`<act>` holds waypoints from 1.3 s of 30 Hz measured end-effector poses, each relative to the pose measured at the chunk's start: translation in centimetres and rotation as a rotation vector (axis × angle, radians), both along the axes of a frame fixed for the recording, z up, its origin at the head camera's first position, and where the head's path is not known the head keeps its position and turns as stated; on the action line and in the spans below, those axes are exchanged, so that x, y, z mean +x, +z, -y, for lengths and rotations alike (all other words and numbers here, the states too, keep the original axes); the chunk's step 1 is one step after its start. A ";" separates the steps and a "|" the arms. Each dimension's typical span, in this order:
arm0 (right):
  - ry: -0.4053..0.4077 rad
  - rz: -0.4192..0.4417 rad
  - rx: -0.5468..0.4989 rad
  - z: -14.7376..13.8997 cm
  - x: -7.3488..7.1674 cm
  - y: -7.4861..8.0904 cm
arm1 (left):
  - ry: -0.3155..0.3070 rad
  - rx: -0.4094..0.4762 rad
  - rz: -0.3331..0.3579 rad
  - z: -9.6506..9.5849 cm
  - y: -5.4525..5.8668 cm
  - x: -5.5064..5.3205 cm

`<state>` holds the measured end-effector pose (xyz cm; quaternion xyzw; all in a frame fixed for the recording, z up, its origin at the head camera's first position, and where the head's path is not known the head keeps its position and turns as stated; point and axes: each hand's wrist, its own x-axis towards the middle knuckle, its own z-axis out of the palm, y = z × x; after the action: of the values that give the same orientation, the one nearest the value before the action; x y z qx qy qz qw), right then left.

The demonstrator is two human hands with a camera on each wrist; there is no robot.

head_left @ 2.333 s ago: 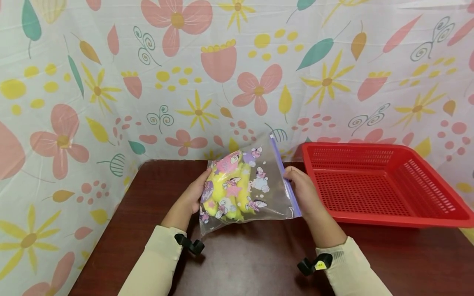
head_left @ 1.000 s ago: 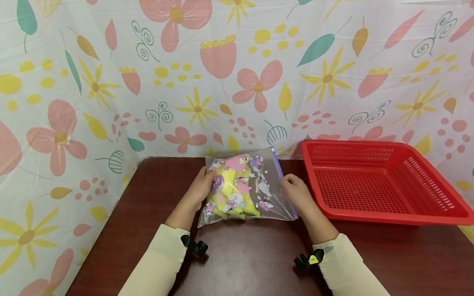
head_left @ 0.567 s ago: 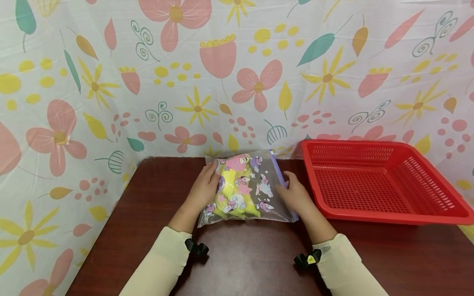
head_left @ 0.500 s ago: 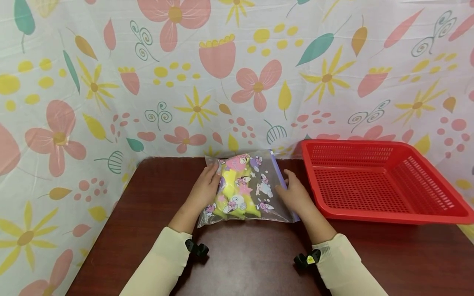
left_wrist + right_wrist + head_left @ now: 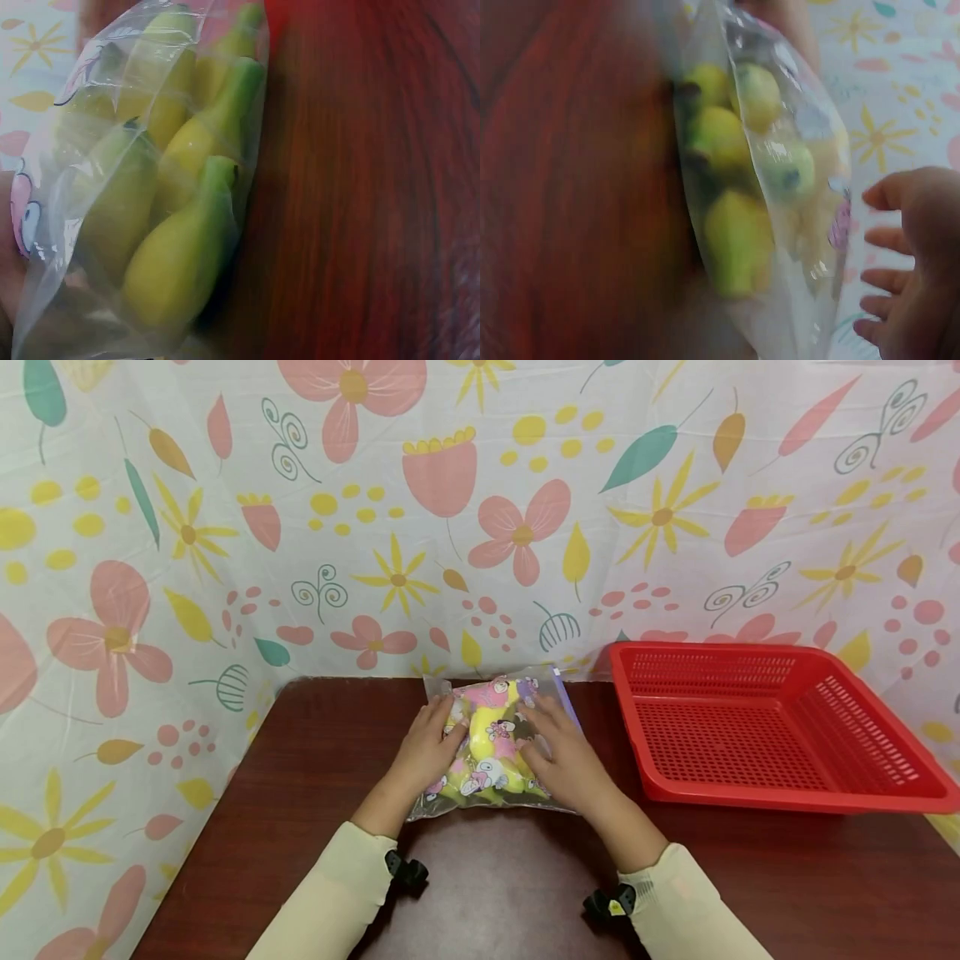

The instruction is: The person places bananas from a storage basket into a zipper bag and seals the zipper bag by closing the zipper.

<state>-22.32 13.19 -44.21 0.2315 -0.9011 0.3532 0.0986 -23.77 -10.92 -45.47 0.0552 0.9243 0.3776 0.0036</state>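
Observation:
A clear zip bag [image 5: 495, 693] with cartoon prints lies flat at the back middle of the table, its purple zip strip [image 5: 567, 700] on the right. Several small yellow-green bananas [image 5: 180, 262] show through the plastic in both wrist views. My left hand [image 5: 426, 752] rests on the bag's left side with its fingers extended. Over the right side is my right hand [image 5: 570, 764], fingers straight and spread. In the right wrist view, those fingertips [image 5: 885, 281] stand off from the plastic. Part of the zip strip is hidden behind the right hand.
A red plastic basket [image 5: 720, 799] with perforated sides stands right of the bag on the dark wooden table [image 5: 495, 877]. A floral cloth [image 5: 510, 610] hangs directly behind the table. Each wrist carries a black camera strap.
The bag was held raised and tilted at first and now lies on the table. The right hand let go of the zip edge and moved left over the bag; the left hand slid inward onto it.

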 end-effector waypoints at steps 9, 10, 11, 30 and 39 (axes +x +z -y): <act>0.148 -0.007 0.103 1.7 1.4 -0.7 | -0.036 -0.081 -0.045 -0.4 -0.4 0.0; 0.151 -0.007 0.111 1.7 1.4 -0.8 | -0.034 -0.077 -0.045 -0.4 -0.5 0.0; 0.154 -0.010 0.123 1.7 1.4 -0.9 | -0.033 -0.074 -0.044 -0.4 -0.5 0.0; 0.116 -0.024 0.241 0.8 0.5 -1.6 | -0.059 0.020 0.040 1.5 -1.6 -0.7; 0.115 -0.043 0.235 0.8 0.4 -2.1 | -0.076 0.007 0.047 2.0 -1.8 -0.8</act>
<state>-21.95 12.38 -46.26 0.3004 -0.9191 0.2453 0.0698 -24.58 -12.88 -47.28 0.0812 0.9199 0.3816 0.0394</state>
